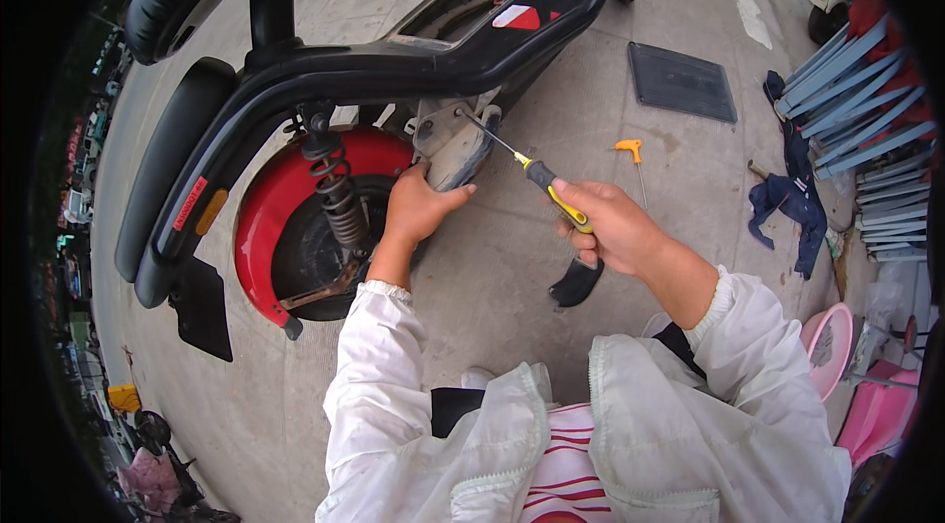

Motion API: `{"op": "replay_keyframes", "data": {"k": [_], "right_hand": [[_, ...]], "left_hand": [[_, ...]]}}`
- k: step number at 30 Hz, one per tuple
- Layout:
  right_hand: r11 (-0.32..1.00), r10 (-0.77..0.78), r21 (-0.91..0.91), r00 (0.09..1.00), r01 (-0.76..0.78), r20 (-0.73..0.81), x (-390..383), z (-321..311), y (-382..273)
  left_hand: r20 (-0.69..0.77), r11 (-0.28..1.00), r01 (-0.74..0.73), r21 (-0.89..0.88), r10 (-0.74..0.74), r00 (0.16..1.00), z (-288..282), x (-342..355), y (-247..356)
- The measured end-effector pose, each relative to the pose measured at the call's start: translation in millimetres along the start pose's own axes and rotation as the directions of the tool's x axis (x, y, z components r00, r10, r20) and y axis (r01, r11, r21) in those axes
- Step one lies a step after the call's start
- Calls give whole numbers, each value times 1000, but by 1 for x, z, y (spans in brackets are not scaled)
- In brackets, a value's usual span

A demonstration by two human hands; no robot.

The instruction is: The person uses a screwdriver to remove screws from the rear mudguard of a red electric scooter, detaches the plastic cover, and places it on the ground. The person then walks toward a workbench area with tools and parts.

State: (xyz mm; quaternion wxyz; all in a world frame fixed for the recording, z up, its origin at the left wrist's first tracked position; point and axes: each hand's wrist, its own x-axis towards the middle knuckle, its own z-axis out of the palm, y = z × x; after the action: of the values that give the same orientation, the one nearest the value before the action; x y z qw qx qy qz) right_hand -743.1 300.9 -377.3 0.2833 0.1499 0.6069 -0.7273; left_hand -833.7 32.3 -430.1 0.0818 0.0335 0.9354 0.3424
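In front of me stands a black and red electric scooter (394, 70), its rear wheel under a red fender (266, 218) beside a coil shock absorber (340, 198). My right hand (610, 223) is wrapped round the yellow and grey handle of a screwdriver (553, 190). The shaft slants up and left, its tip at or close to a grey metal plate (438, 129) under the frame. My left hand (421, 208) rests against the lower edge of a dusty, dark-rimmed part (463, 154) next to that plate, thumb stretched out. Its other fingers are mostly hidden behind the part.
An orange-handled hex key (630, 149) lies on the concrete to the right, below a flat black panel (681, 80). A curved black piece (576, 282) lies near my feet. Dark blue cloth (792, 203), stacked grey-blue chairs (866, 95) and a pink basin (827, 346) line the right side.
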Motion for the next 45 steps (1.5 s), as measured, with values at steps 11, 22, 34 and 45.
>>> {"op": "replay_keyframes", "data": {"k": [11, 22, 34, 45], "right_hand": [[937, 100, 310, 973, -163, 210, 6, -14, 3], [937, -221, -306, 964, 168, -148, 10, 0, 10], [949, 155, 268, 986, -166, 61, 4, -9, -6], [514, -587, -810, 804, 284, -91, 1, 13, 15]], "left_hand": [[32, 1000, 8, -15, -7, 999, -1, 1, 6], [41, 1000, 23, -15, -23, 999, -1, 1, 0], [30, 1000, 8, -6, -8, 1000, -1, 2, 1], [37, 1000, 30, -10, -30, 999, -2, 0, 6]]}}
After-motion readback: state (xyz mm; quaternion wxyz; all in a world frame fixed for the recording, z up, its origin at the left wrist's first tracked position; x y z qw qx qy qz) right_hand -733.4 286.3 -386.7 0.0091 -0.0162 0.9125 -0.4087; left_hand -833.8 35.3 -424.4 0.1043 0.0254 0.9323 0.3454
